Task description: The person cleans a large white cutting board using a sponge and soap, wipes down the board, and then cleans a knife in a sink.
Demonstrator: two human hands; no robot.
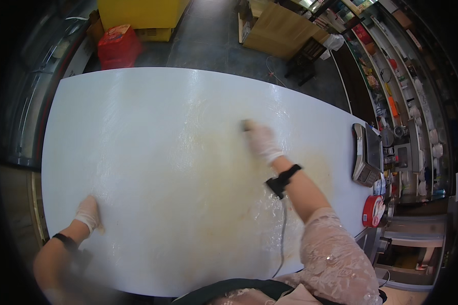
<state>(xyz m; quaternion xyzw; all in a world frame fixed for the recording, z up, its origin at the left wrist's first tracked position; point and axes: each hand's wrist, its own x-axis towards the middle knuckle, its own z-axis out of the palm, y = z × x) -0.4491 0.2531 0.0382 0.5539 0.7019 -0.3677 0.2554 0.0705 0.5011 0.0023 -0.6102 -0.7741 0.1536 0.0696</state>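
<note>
A large white tabletop [145, 152] with wet streaks and yellowish stains lies before me. My right hand [260, 141], in a thin whitish glove, reaches over its middle right. It is blurred and grips a small dark object [246, 125] that I cannot make out. A black strap [284, 181] with a grey cable is round my right wrist. Near the table's left edge my left hand [87, 213], gloved too, rests on the surface; its fingers are partly hidden, and whether it holds anything cannot be told. A black band circles the left wrist.
A digital weighing scale [367, 154] and a round red tub [373, 211] stand at the right edge. Beyond the far edge are a red stool [118, 47], a yellow cabinet [139, 14] and a dark wooden chair [305, 59]. Crowded shelves line the right; a glass case stands left.
</note>
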